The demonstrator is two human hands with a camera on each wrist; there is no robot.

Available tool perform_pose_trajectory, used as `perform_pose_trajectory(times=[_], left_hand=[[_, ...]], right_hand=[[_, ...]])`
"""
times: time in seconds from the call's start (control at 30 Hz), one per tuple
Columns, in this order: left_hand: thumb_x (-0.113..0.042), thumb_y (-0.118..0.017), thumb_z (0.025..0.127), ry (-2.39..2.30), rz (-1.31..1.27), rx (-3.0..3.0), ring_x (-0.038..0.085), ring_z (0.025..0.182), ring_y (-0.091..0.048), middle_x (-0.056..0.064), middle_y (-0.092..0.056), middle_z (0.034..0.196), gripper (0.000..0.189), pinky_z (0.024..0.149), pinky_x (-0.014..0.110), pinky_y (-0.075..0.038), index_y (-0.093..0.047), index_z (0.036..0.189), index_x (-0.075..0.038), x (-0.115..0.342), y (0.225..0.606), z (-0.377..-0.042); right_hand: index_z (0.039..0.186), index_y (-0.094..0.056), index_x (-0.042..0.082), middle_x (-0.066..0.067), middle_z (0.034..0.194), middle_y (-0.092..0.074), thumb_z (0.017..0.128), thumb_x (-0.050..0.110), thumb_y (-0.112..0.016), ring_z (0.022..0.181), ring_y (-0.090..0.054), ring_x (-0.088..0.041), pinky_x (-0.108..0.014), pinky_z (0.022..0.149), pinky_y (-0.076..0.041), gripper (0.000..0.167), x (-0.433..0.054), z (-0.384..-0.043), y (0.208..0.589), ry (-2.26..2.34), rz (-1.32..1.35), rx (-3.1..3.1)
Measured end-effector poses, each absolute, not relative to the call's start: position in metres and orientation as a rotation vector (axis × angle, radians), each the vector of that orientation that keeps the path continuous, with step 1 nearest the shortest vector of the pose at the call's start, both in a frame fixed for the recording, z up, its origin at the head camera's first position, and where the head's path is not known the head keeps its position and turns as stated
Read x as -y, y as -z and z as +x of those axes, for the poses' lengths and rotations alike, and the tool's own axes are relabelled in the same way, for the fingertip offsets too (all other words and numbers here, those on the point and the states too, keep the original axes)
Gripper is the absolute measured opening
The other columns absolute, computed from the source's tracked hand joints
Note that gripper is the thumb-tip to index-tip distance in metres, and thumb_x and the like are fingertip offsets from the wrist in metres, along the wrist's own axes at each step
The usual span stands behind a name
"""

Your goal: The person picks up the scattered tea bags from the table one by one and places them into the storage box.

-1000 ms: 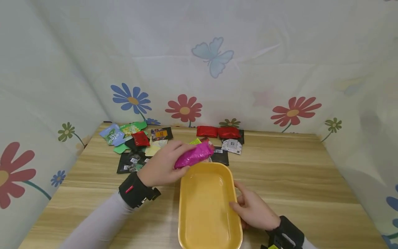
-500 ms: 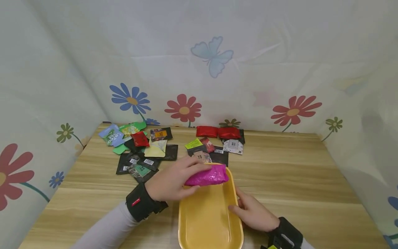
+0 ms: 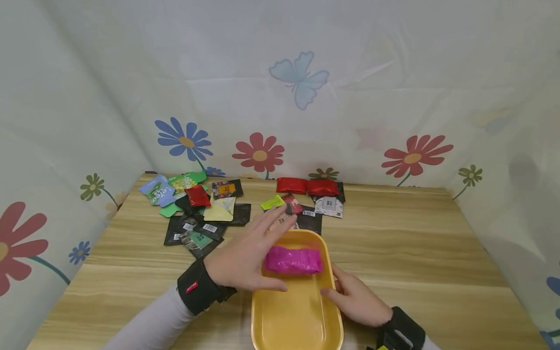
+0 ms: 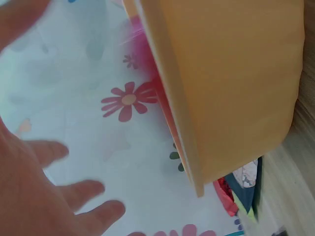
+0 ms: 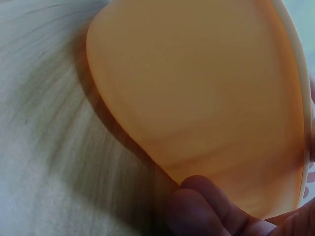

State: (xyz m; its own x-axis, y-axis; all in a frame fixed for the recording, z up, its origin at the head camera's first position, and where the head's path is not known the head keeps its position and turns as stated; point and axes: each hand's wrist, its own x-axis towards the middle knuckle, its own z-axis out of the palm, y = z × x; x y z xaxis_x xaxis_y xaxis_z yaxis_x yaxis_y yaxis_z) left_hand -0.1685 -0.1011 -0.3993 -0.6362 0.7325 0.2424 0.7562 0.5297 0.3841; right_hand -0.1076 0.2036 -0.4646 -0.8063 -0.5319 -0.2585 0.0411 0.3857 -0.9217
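A shiny magenta packet [image 3: 293,260] lies crosswise at the far end of the yellow tray [image 3: 295,318]. Over the tray's left rim hovers my left hand [image 3: 245,255], its fingers and thumb spread, holding nothing. The left wrist view shows those fingers [image 4: 88,191] apart from the tray's outer wall [image 4: 236,88], with a blur of magenta behind the rim. On the right side my right hand [image 3: 358,296] grips the tray, thumb over the rim and other fingers outside. In the right wrist view, curled fingertips [image 5: 197,206] touch the tray's lower edge.
Flat sachets in black, green and blue, with a small red packet [image 3: 198,195], lie heaped at the back left. Behind the tray are more sachets [image 3: 309,221], and two red packets [image 3: 291,184] lie by the back edge. A flowered cloth [image 3: 341,121] hangs behind the wooden table [image 3: 407,243].
My left hand carried the magenta packet rightward over the tray, lowered it in and let it go, and its fingers have spread. The right hand has stayed on the tray's side.
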Motion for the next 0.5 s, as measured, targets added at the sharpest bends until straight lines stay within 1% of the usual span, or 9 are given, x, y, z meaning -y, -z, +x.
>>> perform_pose_trajectory(times=[0.03, 0.07, 0.1, 0.13, 0.2, 0.3, 0.33, 0.5], left_hand=[[-0.067, -0.079, 0.078, 0.707, -1.269, 2.722, 0.029, 0.158, -0.023, 0.003, -0.015, 0.174, 0.118, 0.121, 0.063, -0.032, -0.009, 0.167, -0.033, 0.103, 0.399, -0.171], [-0.071, -0.077, 0.077, 0.688, -1.208, 2.734, 0.030, 0.160, -0.021, 0.004, -0.012, 0.175, 0.121, 0.122, 0.065, -0.028, -0.006, 0.167, -0.033, 0.106, 0.400, -0.175], [-0.072, -0.076, 0.078, 0.678, -1.143, 2.738, 0.030, 0.159, -0.021, 0.005, -0.013, 0.175, 0.120, 0.123, 0.065, -0.026, -0.007, 0.167, -0.033, 0.110, 0.402, -0.180], [-0.070, -0.075, 0.079, 0.666, -1.079, 2.738, 0.031, 0.159, -0.023, 0.007, -0.015, 0.174, 0.117, 0.123, 0.066, -0.026, -0.010, 0.168, -0.031, 0.114, 0.403, -0.186], [-0.069, -0.075, 0.081, 0.604, -0.939, 2.735, 0.036, 0.156, -0.028, 0.012, -0.020, 0.173, 0.111, 0.122, 0.066, -0.029, -0.019, 0.167, -0.026, 0.126, 0.409, -0.201], [-0.062, -0.077, 0.083, 0.564, -0.721, 2.764, 0.041, 0.154, -0.031, 0.018, -0.026, 0.169, 0.103, 0.121, 0.067, -0.029, -0.031, 0.163, -0.018, 0.147, 0.418, -0.224], [-0.061, -0.076, 0.084, 0.546, -0.657, 2.781, 0.043, 0.153, -0.031, 0.019, -0.026, 0.169, 0.101, 0.121, 0.068, -0.029, -0.033, 0.163, -0.015, 0.155, 0.421, -0.231], [-0.060, -0.071, 0.088, 0.491, -0.418, 2.868, 0.051, 0.152, -0.028, 0.025, -0.025, 0.168, 0.095, 0.120, 0.072, -0.026, -0.033, 0.162, -0.015, 0.196, 0.435, -0.259]], right_hand=[[0.163, -0.018, 0.001, -0.018, 0.115, -0.075, 0.107, 0.021, -0.055, 0.083, -0.078, -0.022, -0.034, 0.068, -0.064, 0.070, -0.204, -0.107, 0.465, 1.430, -0.423, -2.131], [0.163, -0.019, 0.002, -0.017, 0.115, -0.075, 0.107, 0.021, -0.055, 0.083, -0.079, -0.021, -0.033, 0.068, -0.064, 0.069, -0.204, -0.107, 0.466, 1.425, -0.425, -2.139], [0.163, -0.020, 0.002, -0.017, 0.115, -0.075, 0.107, 0.023, -0.055, 0.083, -0.079, -0.021, -0.033, 0.069, -0.064, 0.069, -0.204, -0.107, 0.467, 1.420, -0.425, -2.146], [0.163, -0.020, 0.002, -0.017, 0.115, -0.075, 0.107, 0.024, -0.056, 0.083, -0.079, -0.021, -0.033, 0.069, -0.064, 0.069, -0.204, -0.106, 0.467, 1.416, -0.424, -2.150], [0.163, -0.020, 0.003, -0.016, 0.113, -0.076, 0.107, 0.025, -0.056, 0.082, -0.079, -0.022, -0.034, 0.068, -0.064, 0.070, -0.204, -0.106, 0.467, 1.412, -0.410, -2.146], [0.164, -0.018, 0.003, -0.017, 0.114, -0.075, 0.106, 0.026, -0.057, 0.080, -0.079, -0.024, -0.035, 0.067, -0.064, 0.073, -0.204, -0.107, 0.466, 1.410, -0.385, -2.140], [0.164, -0.017, 0.003, -0.018, 0.114, -0.075, 0.106, 0.025, -0.056, 0.080, -0.079, -0.024, -0.034, 0.067, -0.064, 0.073, -0.204, -0.107, 0.466, 1.409, -0.380, -2.136], [0.164, -0.016, 0.002, -0.018, 0.115, -0.075, 0.107, 0.024, -0.055, 0.080, -0.079, -0.023, -0.033, 0.067, -0.064, 0.073, -0.205, -0.108, 0.465, 1.396, -0.394, -2.144]])
